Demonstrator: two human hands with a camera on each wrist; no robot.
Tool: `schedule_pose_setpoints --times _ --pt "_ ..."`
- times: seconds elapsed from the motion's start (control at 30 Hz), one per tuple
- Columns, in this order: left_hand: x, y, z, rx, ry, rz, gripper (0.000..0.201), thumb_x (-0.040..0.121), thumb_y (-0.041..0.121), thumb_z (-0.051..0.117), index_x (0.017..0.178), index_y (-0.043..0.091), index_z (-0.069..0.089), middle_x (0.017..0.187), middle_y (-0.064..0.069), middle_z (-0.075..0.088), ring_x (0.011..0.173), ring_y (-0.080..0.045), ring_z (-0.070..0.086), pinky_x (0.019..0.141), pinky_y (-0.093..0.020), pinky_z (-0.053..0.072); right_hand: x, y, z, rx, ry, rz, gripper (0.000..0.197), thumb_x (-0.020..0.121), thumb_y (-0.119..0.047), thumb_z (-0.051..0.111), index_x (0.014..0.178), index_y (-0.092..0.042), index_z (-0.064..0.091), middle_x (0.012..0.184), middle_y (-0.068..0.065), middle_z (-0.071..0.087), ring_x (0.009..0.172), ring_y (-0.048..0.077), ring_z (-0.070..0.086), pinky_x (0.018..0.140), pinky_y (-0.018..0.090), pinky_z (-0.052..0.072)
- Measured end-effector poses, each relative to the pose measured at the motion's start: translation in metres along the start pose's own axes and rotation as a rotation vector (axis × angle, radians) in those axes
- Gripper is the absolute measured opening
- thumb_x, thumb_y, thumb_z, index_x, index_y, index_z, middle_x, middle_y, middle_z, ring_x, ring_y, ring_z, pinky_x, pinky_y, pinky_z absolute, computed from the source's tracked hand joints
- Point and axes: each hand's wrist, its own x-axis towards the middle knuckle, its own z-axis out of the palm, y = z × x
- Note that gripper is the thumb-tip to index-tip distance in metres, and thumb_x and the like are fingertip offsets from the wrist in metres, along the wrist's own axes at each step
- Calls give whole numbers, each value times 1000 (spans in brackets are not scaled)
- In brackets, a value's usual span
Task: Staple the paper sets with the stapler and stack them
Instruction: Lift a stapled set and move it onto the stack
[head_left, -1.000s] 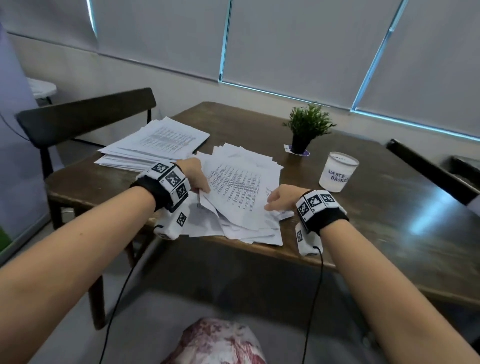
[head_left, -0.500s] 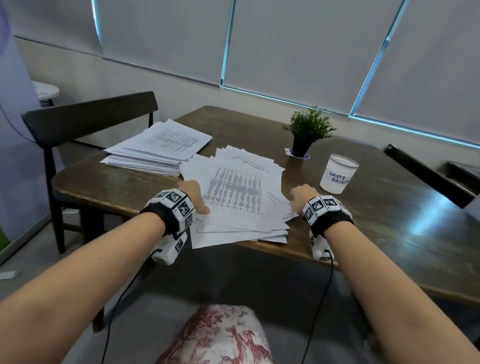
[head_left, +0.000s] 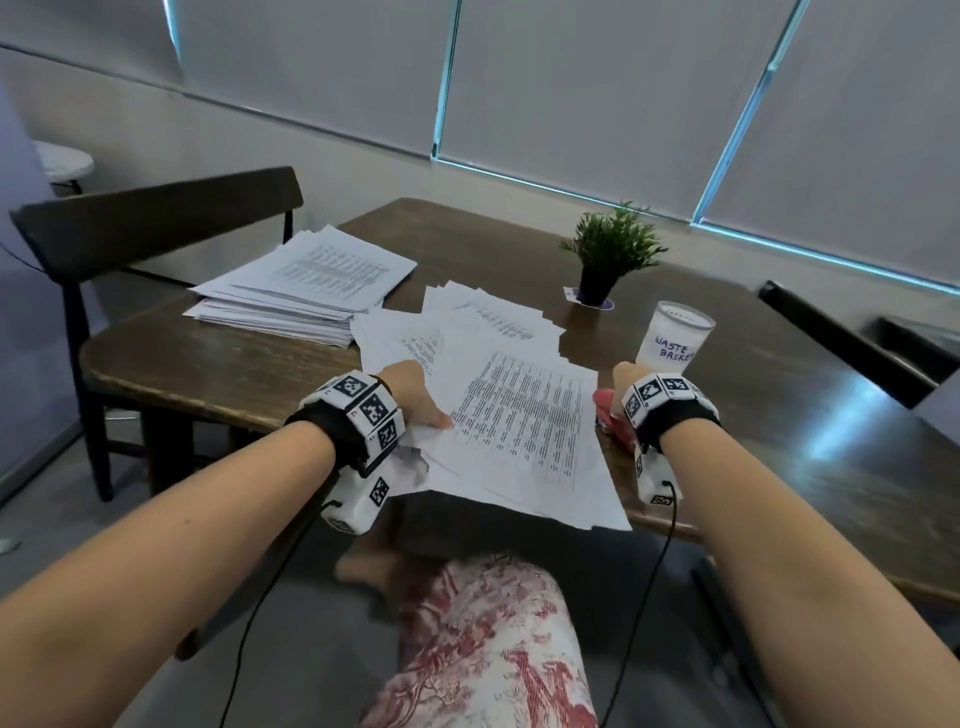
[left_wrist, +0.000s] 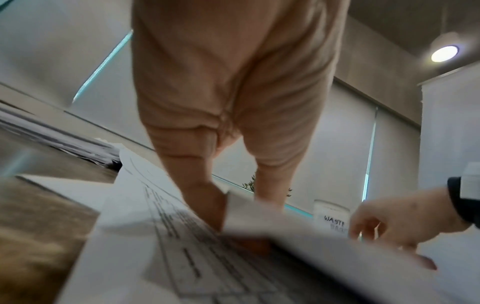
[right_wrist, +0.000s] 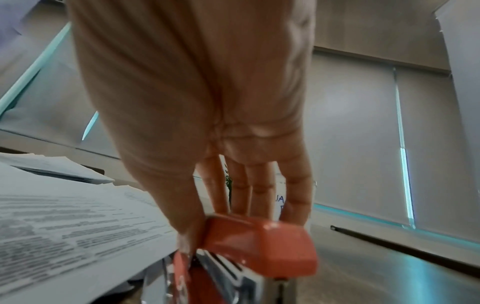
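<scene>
Gripping the stapler (right_wrist: 259, 244) beside the papers (head_left: 524, 431), the right hand (right_wrist: 197, 115) readies it; left hand (head_left: 415, 397) pinches the set's edge, steadying it.

Both forearms extended forward. Left hand (head_left: 415, 395) pinching paper sheets (head_left: 524, 431), thumb above, fingers beneath. Right hand (head_left: 623, 387) palm down, thumb and fingers gripping red stapler (right_wrist: 259, 246).

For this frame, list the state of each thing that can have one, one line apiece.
left hand: pinches the paper set's left edge.
right hand: grips the stapler.
stapler: red, on the table, right of the paper set.
paper set: lifted, overhanging the table edge.
loose papers: fanned, untidy.
paper stack: piled at far left.
cup: upright, labelled WASTE BASKET.
plant: upright.
</scene>
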Motion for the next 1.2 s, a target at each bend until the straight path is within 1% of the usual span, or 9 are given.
schedule_pose_setpoints --times 0.1,0.3,0.37,0.47,0.63,0.8,0.93,1.03,1.2 --pt "6 5 2 59 -56 7 35 78 36 79 86 5 64 87 -6 67 71 -17 60 62 -23 48 12 0 -2 1 5 27 22 93 -22 54 74 -10 51 80 11 63 73 31 60 64 34 47" --pt "23 18 -18 197 -95 8 39 81 43 75 93 7 69 83 -2 71 67 -15 61 73 -24 51 38 -22 -24 231 316 216 29 101 -20 41 121 -3 51 128 24 43 118 42 44 94 49 42" --pt "33 22 -18 323 -10 102 39 86 46 68 104 12 62 105 -4 63 94 -19 60 87 -26 45 41 -32 -29 194 440 227 28 103 -20 40 119 0 51 125 24 44 116 41 44 89 48 41" --pt "45 29 0 385 -44 325 65 94 48 54 148 16 35 157 -9 29 144 -24 27 117 -35 22 47 -43 -34 118 584 211 24 103 -16 38 116 0 51 118 22 52 110 37 49 85 44 40" --pt "46 42 20 552 -201 320 78 93 65 42 155 23 19 161 4 18 146 -23 23 117 -50 14 51 -48 -38 275 323 79 51 96 -36 53 130 0 40 131 21 49 123 38 47 98 46 40" --pt "40 50 5 474 -180 385 59 83 63 62 131 29 60 127 9 62 114 -13 55 107 -36 34 52 -61 -18 290 -18 -78 43 95 -37 51 120 -2 55 124 17 61 107 34 60 81 32 46" --pt "55 46 12 377 -39 363 52 85 48 68 127 18 63 123 -1 65 109 -19 59 98 -32 46 48 -73 -4 220 -73 -150 37 98 -34 52 114 -1 58 117 16 64 103 32 62 75 30 42" --pt "73 46 22 444 -4 280 68 83 61 61 131 13 55 134 -6 55 120 -26 53 103 -39 43 45 -81 3 207 -76 -191 33 99 -31 52 115 -3 58 118 12 64 105 30 61 75 29 41" --pt "88 52 22 487 -106 230 70 76 73 59 111 14 57 116 -4 62 101 -24 60 94 -44 50 53 -91 15 206 -55 -231 21 97 -33 51 104 -14 54 112 11 64 86 28 56 73 32 40"
